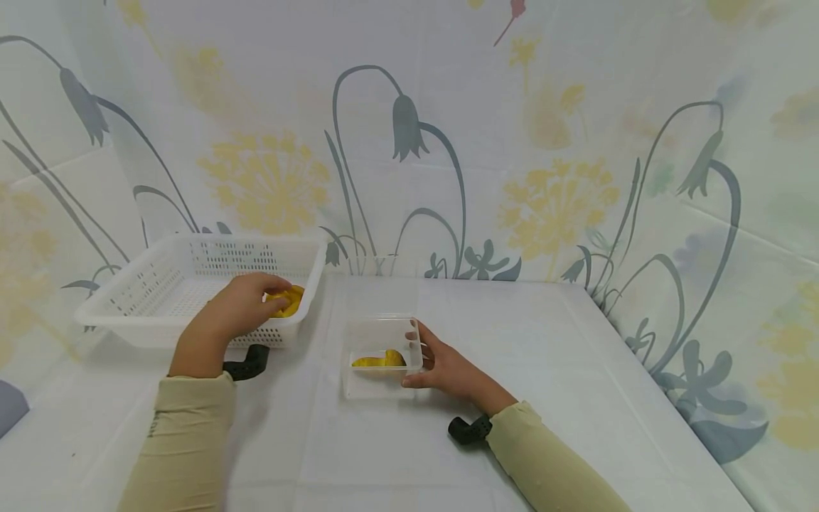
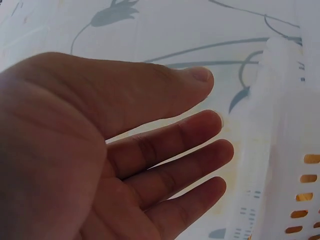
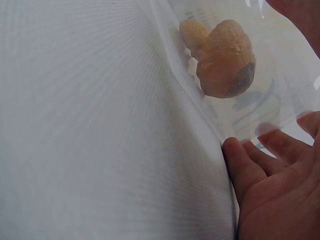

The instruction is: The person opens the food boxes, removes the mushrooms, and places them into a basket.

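My left hand (image 1: 246, 302) reaches over the right end of a white perforated basket (image 1: 153, 320), its fingertips beside several yellow pieces (image 1: 294, 302). In the left wrist view the fingers are loosely bent, and thumb and fingers stand apart with nothing seen between them. My right hand (image 1: 444, 366) grips the right side of a clear plastic box (image 1: 377, 331), with the thumb near its front corner and the fingers along the side. Inside the box lies a yellow, lumpy thing (image 1: 387, 359); the right wrist view shows its rounded lobes (image 3: 227, 60) and a dark patch. Its exact kind is unclear.
A white cloth (image 1: 358, 455) covers the table, and a flower-printed curtain (image 1: 473, 163) rises behind and to the right. A black curved device (image 1: 249, 364) sits at the left wrist, another (image 1: 470, 430) at the right. A grey-blue object (image 1: 9, 407) shows at the left edge.
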The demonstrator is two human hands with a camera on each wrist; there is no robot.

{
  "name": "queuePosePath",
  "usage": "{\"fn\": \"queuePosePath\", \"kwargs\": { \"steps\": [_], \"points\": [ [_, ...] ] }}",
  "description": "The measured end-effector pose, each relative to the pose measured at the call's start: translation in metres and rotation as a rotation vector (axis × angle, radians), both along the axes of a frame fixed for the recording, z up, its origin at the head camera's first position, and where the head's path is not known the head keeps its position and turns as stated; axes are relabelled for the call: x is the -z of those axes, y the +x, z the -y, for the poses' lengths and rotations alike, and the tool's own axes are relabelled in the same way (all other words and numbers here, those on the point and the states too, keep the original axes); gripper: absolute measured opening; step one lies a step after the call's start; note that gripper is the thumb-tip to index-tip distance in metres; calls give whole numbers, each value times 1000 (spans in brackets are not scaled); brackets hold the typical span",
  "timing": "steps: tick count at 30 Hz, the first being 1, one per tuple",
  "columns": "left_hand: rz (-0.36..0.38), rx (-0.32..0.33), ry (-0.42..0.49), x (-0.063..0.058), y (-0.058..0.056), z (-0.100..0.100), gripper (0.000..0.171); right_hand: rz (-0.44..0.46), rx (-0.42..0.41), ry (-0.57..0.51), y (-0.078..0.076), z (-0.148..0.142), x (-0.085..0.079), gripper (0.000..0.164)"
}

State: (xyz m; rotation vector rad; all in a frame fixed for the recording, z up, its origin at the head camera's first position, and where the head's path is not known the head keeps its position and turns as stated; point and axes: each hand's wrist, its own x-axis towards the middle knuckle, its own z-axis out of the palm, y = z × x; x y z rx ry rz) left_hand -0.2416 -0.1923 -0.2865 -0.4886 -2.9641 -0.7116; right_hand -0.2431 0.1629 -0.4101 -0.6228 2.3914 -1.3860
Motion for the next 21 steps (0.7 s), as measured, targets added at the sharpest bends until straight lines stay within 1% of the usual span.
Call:
{"fn": "queuePosePath", "kwargs": {
  "steps": [3,6,13,17,21],
  "points": [
    [-3,22,11,1,1,-4,34,-11,-5,6,0,0,0,113],
    [-25,55,17,1,1,-7,34,-14,-6,8,-1,0,0,113],
    [-54,89,2,1,4,-17,36,-10,-5,7,-2,0,2,113],
    [-50,117,2,1,6,-25,36,-7,-3,12,-2,0,2,113],
    [-23,134,-1,1,7,-32,37,-11,-3,20,-2,0,2,113]
  ]
}}
